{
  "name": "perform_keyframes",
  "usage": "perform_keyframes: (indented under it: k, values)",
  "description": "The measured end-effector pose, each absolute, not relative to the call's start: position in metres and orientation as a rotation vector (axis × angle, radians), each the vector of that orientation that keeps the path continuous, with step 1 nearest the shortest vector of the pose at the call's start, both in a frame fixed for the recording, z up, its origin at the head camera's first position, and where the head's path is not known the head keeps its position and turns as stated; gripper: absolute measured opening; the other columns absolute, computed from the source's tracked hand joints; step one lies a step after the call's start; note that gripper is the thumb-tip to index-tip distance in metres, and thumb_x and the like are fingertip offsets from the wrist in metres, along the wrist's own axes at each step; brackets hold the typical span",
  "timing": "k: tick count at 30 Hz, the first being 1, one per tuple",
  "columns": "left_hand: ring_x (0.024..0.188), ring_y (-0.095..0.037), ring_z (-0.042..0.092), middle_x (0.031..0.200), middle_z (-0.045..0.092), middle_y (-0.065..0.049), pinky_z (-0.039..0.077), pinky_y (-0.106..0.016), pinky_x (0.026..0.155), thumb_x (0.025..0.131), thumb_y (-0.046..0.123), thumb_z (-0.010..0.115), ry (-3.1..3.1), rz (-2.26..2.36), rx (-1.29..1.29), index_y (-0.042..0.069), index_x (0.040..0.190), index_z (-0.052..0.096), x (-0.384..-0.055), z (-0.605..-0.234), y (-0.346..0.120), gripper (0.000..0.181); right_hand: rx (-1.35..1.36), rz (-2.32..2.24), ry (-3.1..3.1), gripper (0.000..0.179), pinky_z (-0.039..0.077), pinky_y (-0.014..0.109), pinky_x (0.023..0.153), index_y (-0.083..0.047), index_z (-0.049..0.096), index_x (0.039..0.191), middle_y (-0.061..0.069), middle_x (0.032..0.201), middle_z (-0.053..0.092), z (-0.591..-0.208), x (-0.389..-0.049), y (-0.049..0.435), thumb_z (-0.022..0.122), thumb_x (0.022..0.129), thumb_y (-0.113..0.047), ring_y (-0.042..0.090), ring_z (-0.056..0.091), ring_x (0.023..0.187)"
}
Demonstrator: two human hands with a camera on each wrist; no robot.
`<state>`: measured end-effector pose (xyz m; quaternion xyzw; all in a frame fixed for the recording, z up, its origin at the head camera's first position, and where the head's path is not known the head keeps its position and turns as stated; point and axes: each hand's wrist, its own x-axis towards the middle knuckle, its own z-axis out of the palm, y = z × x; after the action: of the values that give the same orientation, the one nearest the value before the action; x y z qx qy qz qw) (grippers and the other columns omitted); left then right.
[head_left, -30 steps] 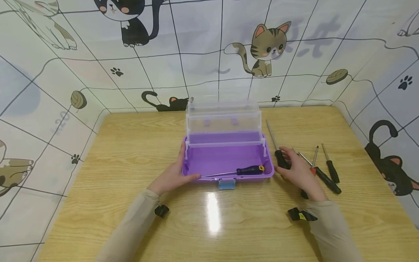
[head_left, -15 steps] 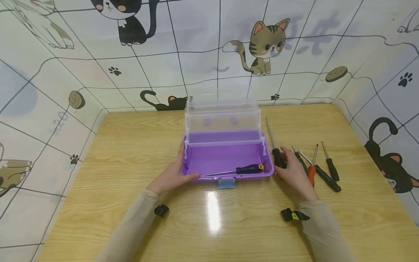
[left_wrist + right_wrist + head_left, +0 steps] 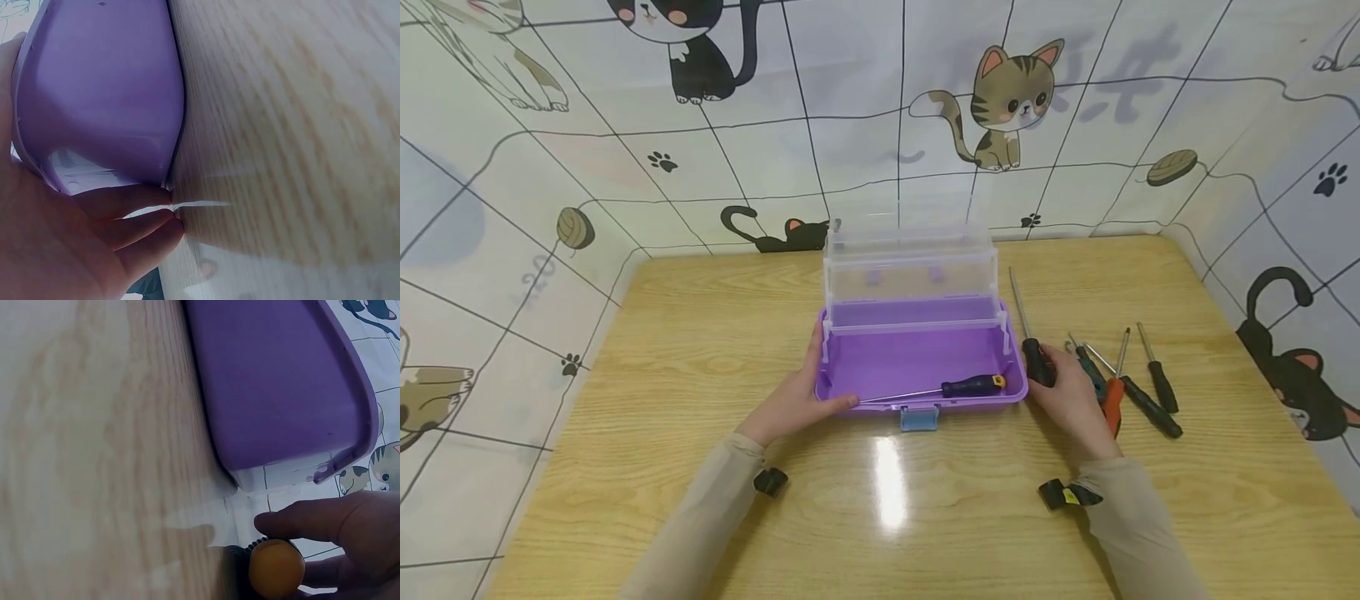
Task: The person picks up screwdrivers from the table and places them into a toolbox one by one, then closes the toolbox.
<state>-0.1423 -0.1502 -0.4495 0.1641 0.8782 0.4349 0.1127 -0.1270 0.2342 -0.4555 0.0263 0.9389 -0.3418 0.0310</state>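
A purple toolbox [image 3: 917,354] stands on the table with its clear lid and trays [image 3: 912,279] raised at the back. My left hand [image 3: 793,404] holds its left front corner, thumb over the front rim and fingers along the side wall. Inside the box, along the front, lies a screwdriver [image 3: 972,387] with a dark handle and yellow end. To the right of the box, my right hand [image 3: 1072,400] grips the black handle of a long screwdriver [image 3: 1036,360]; its shaft points away toward the back. In the right wrist view, thumb and fingers surround the screwdriver's orange handle end [image 3: 276,569].
Right of my right hand lie an orange-handled screwdriver [image 3: 1113,404], a teal-handled tool [image 3: 1092,375] partly hidden by the hand, and black-handled screwdrivers, one at the far right [image 3: 1162,386] and one nearer [image 3: 1152,408]. A cat-patterned covering [image 3: 865,158] rises behind the wooden table [image 3: 715,333].
My right hand has shifted left and its fingers have drawn in on the long screwdriver's handle, uncovering the orange-handled screwdriver and the teal-handled tool. My left hand stays at the toolbox corner.
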Motion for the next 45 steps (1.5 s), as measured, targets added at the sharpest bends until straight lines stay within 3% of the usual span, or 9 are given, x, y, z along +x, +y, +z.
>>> perform_keyframes:
  k: [7, 17, 28, 37, 45]
  values:
    - [0.113, -0.036, 0.044, 0.144, 0.018, -0.013, 0.034, -0.05, 0.092, 0.065, 0.054, 0.072, 2.543, 1.28, 0.489, 0.036, 0.138, -0.02, -0.143, -0.45, -0.151, 0.118, 0.122, -1.129, 2.917, 0.06, 0.035, 0.052, 0.087, 0.008, 0.039, 0.129, 0.029, 0.116, 0.047, -0.457, -0.127, 0.233, 0.062, 0.081, -0.02, 0.04, 0.045, 0.106]
    - [0.111, -0.036, 0.046, 0.14, 0.027, -0.017, 0.036, -0.051, 0.09, 0.065, 0.051, 0.073, 2.551, 1.295, 0.48, 0.035, 0.139, -0.017, -0.141, -0.448, -0.15, 0.118, 0.267, -1.334, 2.954, 0.044, 0.038, 0.047, 0.085, 0.003, 0.051, 0.122, 0.025, 0.11, 0.055, -0.463, -0.126, 0.231, 0.059, 0.084, -0.016, 0.036, 0.051, 0.1]
    - [0.112, -0.033, 0.046, 0.14, 0.028, -0.018, 0.037, -0.046, 0.091, 0.065, 0.055, 0.071, 2.582, 1.229, 0.438, 0.034, 0.138, -0.019, -0.141, -0.449, -0.151, 0.118, 0.358, -1.442, 2.989, 0.04, 0.041, 0.041, 0.082, -0.001, 0.059, 0.115, 0.021, 0.107, 0.059, -0.464, -0.123, 0.228, 0.065, 0.081, -0.021, 0.031, 0.055, 0.097]
    - [0.112, -0.034, 0.046, 0.14, 0.027, -0.019, 0.037, -0.046, 0.091, 0.065, 0.058, 0.069, 2.588, 1.217, 0.446, 0.034, 0.138, -0.019, -0.141, -0.451, -0.151, 0.117, 0.455, -1.558, 2.983, 0.038, 0.038, 0.02, 0.073, -0.006, 0.061, 0.114, 0.011, 0.1, 0.058, -0.466, -0.123, 0.23, 0.066, 0.079, -0.019, 0.018, 0.052, 0.089]
    - [0.114, -0.035, 0.044, 0.142, 0.023, -0.016, 0.035, -0.048, 0.092, 0.064, 0.057, 0.07, 2.58, 1.245, 0.447, 0.035, 0.138, -0.019, -0.141, -0.45, -0.152, 0.118, 0.507, -1.632, 2.959, 0.036, 0.04, 0.015, 0.071, -0.009, 0.061, 0.115, 0.007, 0.102, 0.058, -0.464, -0.122, 0.233, 0.064, 0.08, -0.017, 0.011, 0.052, 0.085]
